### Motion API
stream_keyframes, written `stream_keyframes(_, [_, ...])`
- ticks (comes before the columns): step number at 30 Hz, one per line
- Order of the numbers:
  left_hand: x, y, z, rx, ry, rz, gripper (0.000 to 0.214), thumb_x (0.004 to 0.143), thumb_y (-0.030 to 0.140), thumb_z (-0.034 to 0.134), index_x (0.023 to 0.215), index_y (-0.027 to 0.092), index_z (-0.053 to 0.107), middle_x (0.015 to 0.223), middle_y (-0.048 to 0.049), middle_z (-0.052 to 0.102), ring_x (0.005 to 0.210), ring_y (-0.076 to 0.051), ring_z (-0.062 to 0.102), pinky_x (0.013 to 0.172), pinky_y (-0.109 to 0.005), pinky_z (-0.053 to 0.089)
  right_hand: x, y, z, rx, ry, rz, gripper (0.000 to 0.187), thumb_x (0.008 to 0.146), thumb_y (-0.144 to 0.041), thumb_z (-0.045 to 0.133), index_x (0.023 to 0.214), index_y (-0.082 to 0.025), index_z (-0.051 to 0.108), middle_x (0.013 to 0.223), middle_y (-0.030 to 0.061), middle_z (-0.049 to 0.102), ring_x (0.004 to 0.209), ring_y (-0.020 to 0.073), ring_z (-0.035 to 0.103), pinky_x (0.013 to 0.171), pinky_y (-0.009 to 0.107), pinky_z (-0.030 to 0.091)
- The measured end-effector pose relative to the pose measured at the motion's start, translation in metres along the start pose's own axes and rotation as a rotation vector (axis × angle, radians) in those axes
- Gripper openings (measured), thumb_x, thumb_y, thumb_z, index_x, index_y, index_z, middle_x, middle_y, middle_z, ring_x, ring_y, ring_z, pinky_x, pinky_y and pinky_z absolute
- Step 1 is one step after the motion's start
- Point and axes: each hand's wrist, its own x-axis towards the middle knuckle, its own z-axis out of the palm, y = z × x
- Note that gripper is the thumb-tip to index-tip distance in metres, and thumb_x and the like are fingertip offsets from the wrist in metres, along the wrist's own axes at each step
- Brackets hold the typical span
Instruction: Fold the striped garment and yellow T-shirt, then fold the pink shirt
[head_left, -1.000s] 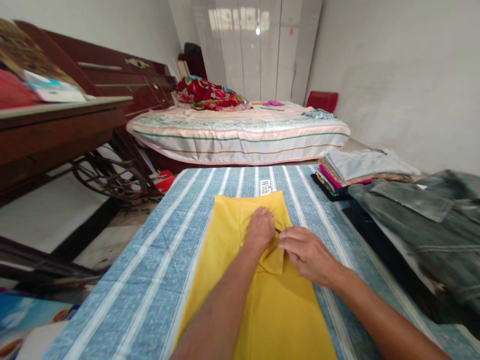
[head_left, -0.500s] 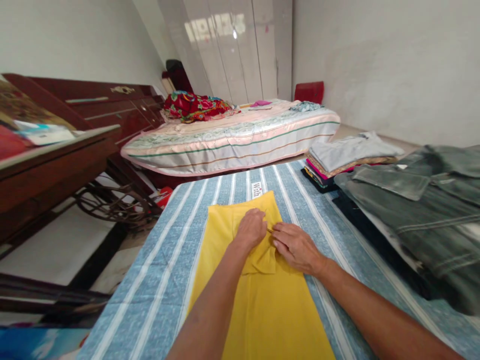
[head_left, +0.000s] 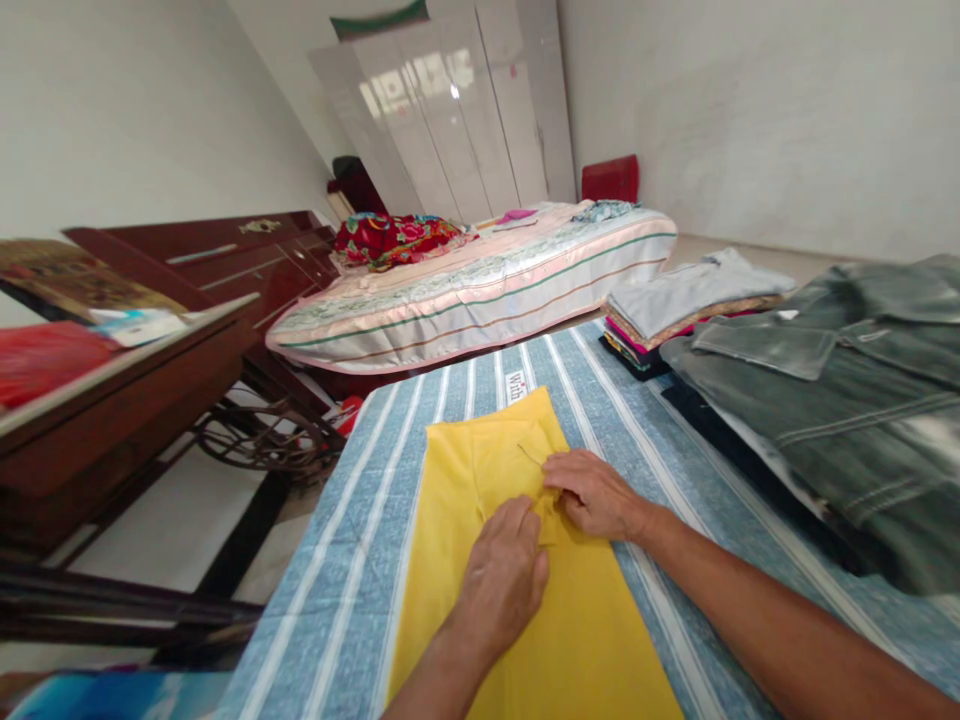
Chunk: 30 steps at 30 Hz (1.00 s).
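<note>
Status: mid-job, my read. Yellow cloth [head_left: 577, 640] lies lengthwise on the blue striped cover [head_left: 337, 560], centre of the scene; near end runs out of frame.

Done, judging by layout: cloth spread out, far end fairly flat and straight-edged.

Open: small area between the hands is bunched, not smoothed. Thin dark strand [head_left: 530, 455] lies on the cloth, running to the right fingertips; too fine to tell what it is or whether it's fixed.

Right hand [head_left: 596, 497]: grip looks pinched on the bunched cloth. Left hand [head_left: 504, 570]: fingers bent, resting on the cloth just nearer; can't tell if that grip has hold of anything.

To the right, well apart from the cloth: folded stack [head_left: 690, 295] on the far side, dark grey garment [head_left: 847, 400] nearer. Neither is being handled.
</note>
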Motion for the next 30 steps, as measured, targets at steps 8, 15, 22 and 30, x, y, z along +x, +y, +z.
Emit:
stream_keyframes(8, [0.010, -0.020, 0.008, -0.211, 0.142, -0.040, 0.017, 0.080, 0.009, 0.037, 0.082, 0.017, 0.052, 0.101, -0.0113, 0.063, 0.096, -0.021, 0.060, 0.085, -0.034, 0.049, 0.002, 0.000, -0.002, -0.029, -0.061, 0.022, 0.031, 0.067, -0.004, 0.049, 0.089, -0.020, 0.064, 0.099, 0.0057, 0.064, 0.097, 0.0183, 0.057, 0.088, 0.032, 0.041])
stream_keyframes(15, [0.005, -0.029, 0.006, -0.435, 0.134, -0.031, 0.017, 0.074, 0.006, 0.041, 0.073, 0.020, 0.050, 0.103, -0.0070, 0.063, 0.098, -0.016, 0.060, 0.084, -0.029, 0.049, 0.002, -0.001, -0.002, -0.055, -0.072, 0.019, 0.027, 0.070, -0.007, 0.051, 0.086, -0.021, 0.067, 0.101, 0.0054, 0.065, 0.098, 0.0186, 0.058, 0.090, 0.034, 0.042])
stream_keyframes(22, [-0.007, -0.018, 0.012, -0.239, 0.036, -0.018, 0.018, 0.076, 0.017, 0.053, 0.094, 0.016, 0.057, 0.127, -0.0153, 0.053, 0.121, -0.025, 0.048, 0.101, -0.040, 0.042, 0.003, -0.005, -0.008, -0.033, -0.068, 0.014, 0.022, 0.076, -0.011, 0.049, 0.081, -0.021, 0.068, 0.101, 0.0056, 0.066, 0.100, 0.0191, 0.058, 0.091, 0.036, 0.043])
stream_keyframes(30, [-0.005, -0.013, 0.009, -0.125, -0.017, -0.019, 0.018, 0.084, 0.014, 0.042, 0.085, 0.017, 0.060, 0.123, -0.0128, 0.056, 0.116, -0.024, 0.051, 0.102, -0.044, 0.041, 0.005, -0.007, -0.005, -0.044, -0.058, 0.042, 0.008, 0.079, -0.015, 0.058, 0.077, -0.021, 0.064, 0.098, 0.0051, 0.066, 0.099, 0.0181, 0.058, 0.089, 0.034, 0.043])
